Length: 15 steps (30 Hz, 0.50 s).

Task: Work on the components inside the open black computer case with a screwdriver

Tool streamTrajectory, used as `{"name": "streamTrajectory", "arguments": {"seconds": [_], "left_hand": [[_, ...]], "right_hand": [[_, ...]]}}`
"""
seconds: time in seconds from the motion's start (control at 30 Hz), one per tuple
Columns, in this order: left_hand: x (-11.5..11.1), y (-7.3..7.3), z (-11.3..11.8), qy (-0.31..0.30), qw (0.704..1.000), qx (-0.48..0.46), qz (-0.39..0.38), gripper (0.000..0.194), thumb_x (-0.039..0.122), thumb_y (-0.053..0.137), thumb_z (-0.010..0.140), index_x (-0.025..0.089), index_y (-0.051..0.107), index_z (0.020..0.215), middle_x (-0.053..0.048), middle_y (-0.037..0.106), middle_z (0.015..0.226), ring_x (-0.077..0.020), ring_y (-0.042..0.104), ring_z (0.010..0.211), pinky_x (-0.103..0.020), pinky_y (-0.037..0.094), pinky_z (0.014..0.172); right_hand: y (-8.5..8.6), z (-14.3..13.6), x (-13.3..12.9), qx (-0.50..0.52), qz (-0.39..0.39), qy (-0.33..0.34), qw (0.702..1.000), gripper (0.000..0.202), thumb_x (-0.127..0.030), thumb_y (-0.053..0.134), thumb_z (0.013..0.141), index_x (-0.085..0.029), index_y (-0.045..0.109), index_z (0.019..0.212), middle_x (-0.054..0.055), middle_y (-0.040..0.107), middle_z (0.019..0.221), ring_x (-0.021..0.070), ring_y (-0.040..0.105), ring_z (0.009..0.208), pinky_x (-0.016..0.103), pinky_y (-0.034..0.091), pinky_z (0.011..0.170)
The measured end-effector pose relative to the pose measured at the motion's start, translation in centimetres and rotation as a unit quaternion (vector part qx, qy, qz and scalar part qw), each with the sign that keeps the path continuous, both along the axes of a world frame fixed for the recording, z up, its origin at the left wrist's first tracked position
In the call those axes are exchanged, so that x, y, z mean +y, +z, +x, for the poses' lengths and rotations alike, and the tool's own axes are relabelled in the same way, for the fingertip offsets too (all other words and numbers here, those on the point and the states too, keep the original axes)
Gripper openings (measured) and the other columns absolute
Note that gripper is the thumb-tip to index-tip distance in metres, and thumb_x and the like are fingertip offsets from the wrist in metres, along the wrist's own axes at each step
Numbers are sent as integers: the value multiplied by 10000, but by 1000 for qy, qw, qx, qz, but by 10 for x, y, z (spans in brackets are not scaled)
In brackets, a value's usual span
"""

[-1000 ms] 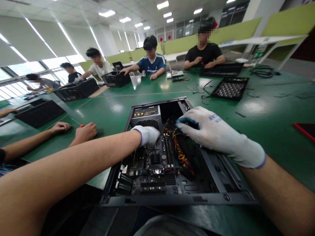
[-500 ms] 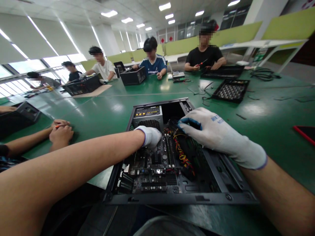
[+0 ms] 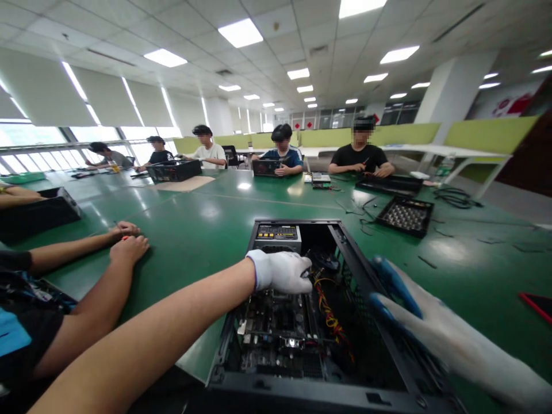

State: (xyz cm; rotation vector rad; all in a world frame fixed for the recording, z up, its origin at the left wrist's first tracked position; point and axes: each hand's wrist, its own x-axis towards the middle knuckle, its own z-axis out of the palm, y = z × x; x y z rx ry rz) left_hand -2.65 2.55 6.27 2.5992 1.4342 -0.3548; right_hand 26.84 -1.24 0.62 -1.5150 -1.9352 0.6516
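An open black computer case (image 3: pixel 328 394) lies before me on the table. My left hand (image 3: pixel 284 271), in a white glove, is over the motherboard (image 3: pixel 280 328), close to the power supply (image 3: pixel 279 232). Its fingers are curled together near a dark bit at the fingertips that is too small to name. Red and yellow cables (image 3: pixel 330 317) run down the case just right of that hand. My right hand (image 3: pixel 416 307), in a white glove with blue fingertips, is at the case's right side wall. Its thumb and fingers are spread and blurred.
A co-worker's hands (image 3: pixel 129 244) rest on the green table (image 3: pixel 194 230) to my left. Farther right are a black tray of screws (image 3: pixel 405 217), loose black cables (image 3: pixel 457 198) and a red-edged object (image 3: pixel 537 307). Several people sit across the table with other cases.
My left hand has risen from the motherboard and shifted right. My right hand has left the cables and moved outward to the right side, its fingers now spread. The view has tilted upward.
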Motion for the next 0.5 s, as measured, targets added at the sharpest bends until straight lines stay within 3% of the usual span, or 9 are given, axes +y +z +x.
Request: {"name": "streamTrajectory", "arguments": {"seconds": [0.1,0.23,0.37,0.5], "left_hand": [[-16,9,-3,-14,998,-57,37,348,471,493,974,176,650,1070,-145,755,1130,-294,736,1059,-360,572,903],[-51,23,-17,-27,985,-131,104,276,401,459,1022,192,624,947,-118,745,1002,-271,731,972,-360,565,856],[-92,36,-44,-23,975,-178,135,241,392,442,1061,202,586,1029,-86,689,1063,-230,693,927,-347,554,840],[-127,42,-72,-9,955,-225,193,186,279,391,1069,217,560,1025,-68,635,1067,-202,646,911,-337,540,831]], "right_hand": [[-17,6,-11,93,-79,-5,992,881,-730,666,798,-342,505,1573,25,490,1607,395,431,1482,528,374,1234],[-26,-5,-17,193,-104,-12,976,820,-710,646,822,-318,560,1536,47,582,1533,385,465,1453,470,452,1189],[-20,-27,-14,220,-108,44,969,791,-633,658,863,-315,507,1571,58,552,1567,386,442,1479,491,413,1218],[0,-72,-1,199,-77,105,971,733,-611,643,893,-287,545,1543,80,634,1490,391,497,1447,525,428,1196]]}}
